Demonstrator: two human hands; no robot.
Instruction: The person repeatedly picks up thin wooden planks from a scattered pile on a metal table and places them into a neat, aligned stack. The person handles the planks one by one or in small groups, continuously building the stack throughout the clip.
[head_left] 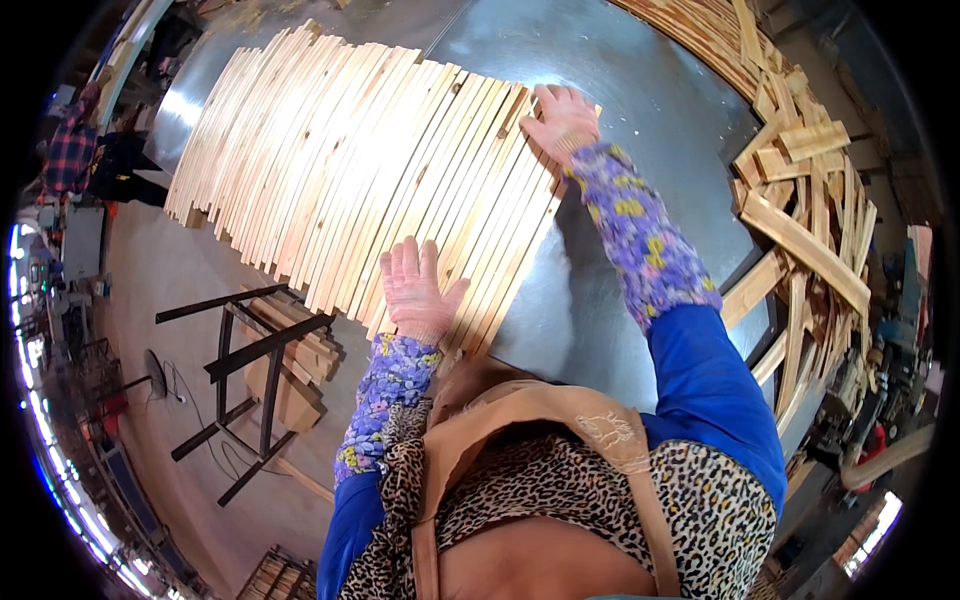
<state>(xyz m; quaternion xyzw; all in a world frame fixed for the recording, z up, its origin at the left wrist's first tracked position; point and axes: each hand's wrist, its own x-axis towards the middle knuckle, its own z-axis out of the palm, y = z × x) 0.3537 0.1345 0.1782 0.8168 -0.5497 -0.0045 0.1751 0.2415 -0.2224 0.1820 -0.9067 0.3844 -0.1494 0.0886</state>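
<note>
Many long, narrow wooden strips (330, 160) lie side by side in a wide row on a shiny metal table (640, 100). Some have dark knots, and their ends are uneven. My left hand (418, 298), in a pink glove, rests flat on the near ends of the strips, with its fingers stretched out. Over the far ends, at the row's right edge, lies my right hand (564, 120) in a matching glove. Its thumb is apart from the fingers, and it grasps nothing. Purple flowered sleeve covers (645, 225) reach down both forearms.
A tangled heap of wooden offcuts (800, 220) lies along the right side. On the floor at left stands a dark metal frame (265, 385) beside stacked boards (300, 340) and a pedestal fan (153, 374). Another person (120, 165) stands beyond the table's left end.
</note>
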